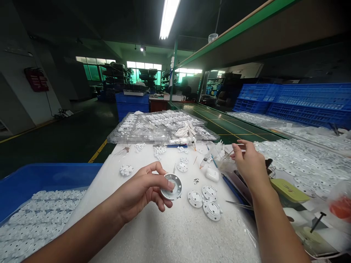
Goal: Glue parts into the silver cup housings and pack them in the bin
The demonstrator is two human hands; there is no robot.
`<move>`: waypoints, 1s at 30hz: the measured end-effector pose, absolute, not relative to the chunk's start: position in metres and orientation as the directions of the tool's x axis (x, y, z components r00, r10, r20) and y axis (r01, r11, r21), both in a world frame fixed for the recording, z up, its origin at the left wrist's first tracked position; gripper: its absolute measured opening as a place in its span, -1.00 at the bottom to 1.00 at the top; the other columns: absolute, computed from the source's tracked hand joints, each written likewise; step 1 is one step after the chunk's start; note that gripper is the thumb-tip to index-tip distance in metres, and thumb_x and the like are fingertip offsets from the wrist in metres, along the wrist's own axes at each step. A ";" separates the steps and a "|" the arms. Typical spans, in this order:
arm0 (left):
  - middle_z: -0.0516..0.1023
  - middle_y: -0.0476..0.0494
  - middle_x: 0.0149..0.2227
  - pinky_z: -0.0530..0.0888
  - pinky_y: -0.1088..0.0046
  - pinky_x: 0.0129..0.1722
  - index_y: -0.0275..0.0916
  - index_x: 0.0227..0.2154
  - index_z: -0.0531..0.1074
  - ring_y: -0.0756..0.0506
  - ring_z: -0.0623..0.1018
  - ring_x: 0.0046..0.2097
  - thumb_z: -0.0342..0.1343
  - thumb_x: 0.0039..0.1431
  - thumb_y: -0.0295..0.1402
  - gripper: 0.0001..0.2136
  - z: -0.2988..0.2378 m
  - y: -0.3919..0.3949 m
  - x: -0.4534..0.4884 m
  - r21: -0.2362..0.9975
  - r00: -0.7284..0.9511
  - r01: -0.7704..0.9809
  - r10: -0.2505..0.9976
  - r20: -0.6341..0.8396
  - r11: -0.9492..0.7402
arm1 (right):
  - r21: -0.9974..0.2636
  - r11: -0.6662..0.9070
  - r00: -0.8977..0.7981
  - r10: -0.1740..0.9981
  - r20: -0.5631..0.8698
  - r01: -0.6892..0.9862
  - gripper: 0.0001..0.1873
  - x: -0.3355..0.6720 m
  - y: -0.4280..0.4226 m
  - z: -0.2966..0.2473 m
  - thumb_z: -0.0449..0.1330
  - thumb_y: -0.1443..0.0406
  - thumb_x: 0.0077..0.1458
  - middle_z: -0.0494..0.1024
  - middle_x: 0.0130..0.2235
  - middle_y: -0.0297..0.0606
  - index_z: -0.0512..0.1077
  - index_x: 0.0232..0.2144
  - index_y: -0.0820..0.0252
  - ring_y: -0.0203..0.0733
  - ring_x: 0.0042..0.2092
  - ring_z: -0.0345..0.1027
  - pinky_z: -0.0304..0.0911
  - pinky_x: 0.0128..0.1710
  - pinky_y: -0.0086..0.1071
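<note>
My left hand [148, 188] grips a round white plastic housing [177, 182], thumb pressed inside its shallow dish and fingers behind. My right hand [249, 162] is at the right side of the bench, fingers curled in together over a clear container [226, 165] of small items; what they pinch, if anything, is too small to make out. Several similar white discs [212, 210] lie right of my left hand. Another white disc [182, 167] rests farther back, and one with small parts around it [126, 170] stands at the left. Tiny dark pieces [196, 180] lie near the middle.
A white earbud-style case [212, 174] and tweezers [238, 204] lie at the right. Stacked plastic-wrapped trays of white parts [161, 126] stand at the back. A blue bin [55, 170] holds parts at the left. Blue crates [298, 98] and a yellow-green box [289, 190] are on the right.
</note>
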State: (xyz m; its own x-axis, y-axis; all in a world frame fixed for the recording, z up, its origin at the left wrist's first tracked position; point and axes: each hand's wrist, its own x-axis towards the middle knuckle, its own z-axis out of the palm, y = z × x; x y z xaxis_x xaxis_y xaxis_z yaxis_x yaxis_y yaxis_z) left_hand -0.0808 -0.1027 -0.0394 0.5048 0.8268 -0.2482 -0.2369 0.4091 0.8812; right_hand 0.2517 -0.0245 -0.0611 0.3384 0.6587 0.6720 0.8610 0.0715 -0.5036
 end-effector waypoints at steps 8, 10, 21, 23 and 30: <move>0.44 0.03 -0.56 0.51 0.46 -0.60 -0.22 -0.43 0.22 -0.09 0.54 -0.52 0.28 -0.08 -0.43 -0.72 -0.037 -0.109 -0.078 0.998 0.355 -0.064 0.935 -0.001 0.026 | -0.006 0.657 -0.111 0.137 0.984 0.754 -0.59 0.185 -0.074 -0.048 0.16 0.41 0.04 0.51 -0.25 -0.20 0.33 -0.02 0.15 -0.21 -0.37 0.38 0.30 -0.38 -0.31; 0.38 0.09 -0.62 0.51 0.47 -0.56 -0.22 -0.44 0.24 -0.05 0.51 -0.54 0.28 -0.08 -0.44 -0.73 -0.037 -0.114 -0.077 0.993 0.303 0.027 0.947 0.104 -0.118 | -0.079 0.878 -0.223 0.206 0.953 0.473 -0.62 0.159 -0.088 -0.051 0.09 0.45 0.06 0.50 -0.29 -0.21 0.32 -0.04 0.20 -0.23 -0.36 0.37 0.31 -0.41 -0.33; 0.43 -0.04 -0.39 0.49 0.48 -0.38 -0.23 -0.28 0.35 -0.01 0.48 -0.37 0.17 0.07 -0.49 -0.84 -0.047 -0.107 -0.087 0.579 0.428 0.079 0.552 0.716 -0.812 | -0.185 0.918 -0.374 0.319 0.871 0.352 -0.66 0.116 -0.103 -0.069 0.10 0.53 0.03 0.47 -0.42 -0.30 0.29 -0.12 0.21 -0.33 -0.43 0.33 0.27 -0.47 -0.45; 0.46 -0.08 -0.34 0.52 0.42 -0.36 -0.22 -0.23 0.36 -0.05 0.52 -0.33 0.04 0.21 -0.37 -0.91 -0.043 -0.092 -0.098 0.649 0.309 0.053 0.631 0.712 -0.759 | -0.060 0.939 -0.378 0.194 0.905 0.338 -0.61 0.118 -0.099 -0.072 0.10 0.54 0.01 0.48 -0.42 -0.25 0.27 -0.08 0.25 -0.30 -0.45 0.31 0.24 -0.50 -0.43; 0.51 -0.11 -0.39 0.46 0.41 -0.34 -0.26 -0.31 0.45 -0.10 0.53 -0.35 0.06 0.13 -0.21 -0.78 -0.060 -0.020 -0.108 0.711 0.249 0.625 0.945 0.212 -0.323 | 0.161 0.946 -0.452 -0.018 0.892 0.280 -0.65 0.122 -0.097 -0.079 0.07 0.42 0.09 0.53 -0.38 -0.13 0.25 -0.04 0.34 -0.22 -0.46 0.33 0.23 -0.53 -0.37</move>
State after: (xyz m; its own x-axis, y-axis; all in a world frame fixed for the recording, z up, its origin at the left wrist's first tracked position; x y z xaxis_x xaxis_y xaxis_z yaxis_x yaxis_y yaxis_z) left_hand -0.1084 -0.0200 -0.0603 0.2485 0.9452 0.2115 0.6248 -0.3233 0.7107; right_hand 0.1215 -0.0967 -0.0785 -0.4522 -0.0183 0.8918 0.2800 0.9463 0.1614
